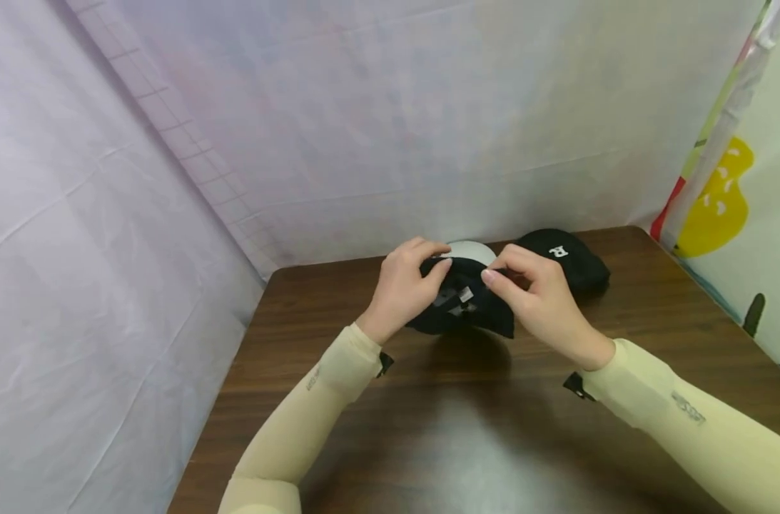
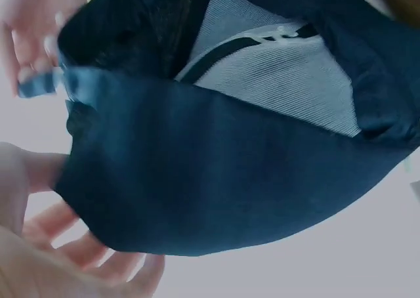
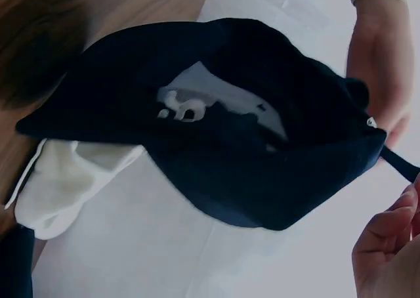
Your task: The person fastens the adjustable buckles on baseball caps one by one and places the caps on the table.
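A dark baseball cap [image 1: 492, 314] is held up above the table, its inside and a white label facing me in the head view. My left hand [image 1: 405, 285] grips the cap's back rim, thumb on one side and fingers on the other, as the left wrist view of this hand [image 2: 72, 252] shows. My right hand [image 1: 534, 296] pinches the end of the thin back strap [image 3: 399, 163] between thumb and fingers; the strap sticks out from the rim. Behind the held cap lies a white cap [image 1: 472, 250], partly hidden.
At the back right of the brown wooden table [image 1: 377, 442] sits another black cap [image 1: 576, 264] with a white letter on its front. White cloth walls [image 1: 377, 128] stand along the back and left. A patterned cloth [image 1: 717, 207] hangs at the right.
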`<action>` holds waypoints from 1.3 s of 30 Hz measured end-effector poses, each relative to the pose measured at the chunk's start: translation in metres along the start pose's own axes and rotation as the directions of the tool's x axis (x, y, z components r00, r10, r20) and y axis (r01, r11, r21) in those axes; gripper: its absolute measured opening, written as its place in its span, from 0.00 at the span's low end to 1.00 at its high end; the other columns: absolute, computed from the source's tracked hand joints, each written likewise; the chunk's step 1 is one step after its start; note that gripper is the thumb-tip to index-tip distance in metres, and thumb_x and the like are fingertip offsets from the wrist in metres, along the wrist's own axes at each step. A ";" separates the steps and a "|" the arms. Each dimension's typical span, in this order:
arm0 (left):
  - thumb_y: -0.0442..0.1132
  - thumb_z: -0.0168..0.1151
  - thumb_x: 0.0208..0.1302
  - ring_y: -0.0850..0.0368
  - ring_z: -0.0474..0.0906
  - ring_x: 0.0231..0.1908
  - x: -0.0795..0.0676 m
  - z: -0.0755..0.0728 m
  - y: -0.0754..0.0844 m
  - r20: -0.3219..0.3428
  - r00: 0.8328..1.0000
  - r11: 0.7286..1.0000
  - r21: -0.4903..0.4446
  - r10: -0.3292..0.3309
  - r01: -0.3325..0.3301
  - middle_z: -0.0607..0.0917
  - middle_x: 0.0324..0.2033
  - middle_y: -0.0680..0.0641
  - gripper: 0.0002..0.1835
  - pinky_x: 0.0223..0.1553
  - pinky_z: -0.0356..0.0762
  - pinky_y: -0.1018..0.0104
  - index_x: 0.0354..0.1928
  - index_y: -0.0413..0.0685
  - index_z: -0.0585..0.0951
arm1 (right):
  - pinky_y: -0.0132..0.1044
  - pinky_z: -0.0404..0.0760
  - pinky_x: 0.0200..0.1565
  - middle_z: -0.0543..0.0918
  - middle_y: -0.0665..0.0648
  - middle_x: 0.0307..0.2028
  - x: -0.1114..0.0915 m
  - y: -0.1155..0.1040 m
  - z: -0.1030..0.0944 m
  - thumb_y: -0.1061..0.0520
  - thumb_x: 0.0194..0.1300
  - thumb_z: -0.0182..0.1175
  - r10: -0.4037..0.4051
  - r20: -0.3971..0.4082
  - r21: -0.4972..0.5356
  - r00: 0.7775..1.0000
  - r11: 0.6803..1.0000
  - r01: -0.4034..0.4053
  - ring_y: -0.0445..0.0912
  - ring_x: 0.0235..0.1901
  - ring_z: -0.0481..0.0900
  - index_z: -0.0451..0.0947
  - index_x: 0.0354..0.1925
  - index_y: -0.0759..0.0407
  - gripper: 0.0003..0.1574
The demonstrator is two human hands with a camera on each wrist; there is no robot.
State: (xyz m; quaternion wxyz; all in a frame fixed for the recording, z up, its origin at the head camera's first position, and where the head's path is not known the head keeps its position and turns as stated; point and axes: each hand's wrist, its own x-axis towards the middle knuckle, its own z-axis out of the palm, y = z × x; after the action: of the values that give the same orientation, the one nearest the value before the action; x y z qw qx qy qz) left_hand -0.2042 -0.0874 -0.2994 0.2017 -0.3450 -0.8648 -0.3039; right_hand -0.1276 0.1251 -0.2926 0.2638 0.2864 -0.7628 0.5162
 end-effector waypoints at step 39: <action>0.39 0.64 0.70 0.65 0.68 0.13 -0.015 0.019 0.031 -0.227 0.964 0.981 0.162 0.142 -0.106 0.80 0.18 0.52 0.08 0.18 0.65 0.75 0.33 0.44 0.84 | 0.36 0.70 0.25 0.73 0.43 0.27 -0.010 0.058 0.032 0.52 0.68 0.67 0.000 0.034 -0.313 0.999 0.950 0.010 0.38 0.24 0.70 0.77 0.31 0.47 0.10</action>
State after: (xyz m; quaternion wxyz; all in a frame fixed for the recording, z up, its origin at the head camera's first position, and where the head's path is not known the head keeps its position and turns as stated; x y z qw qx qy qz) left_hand -0.1741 -0.0639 -0.3097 0.3473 -0.3439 -0.8314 -0.2644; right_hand -0.1654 0.1146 -0.3472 0.2944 0.2516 -0.8386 0.3831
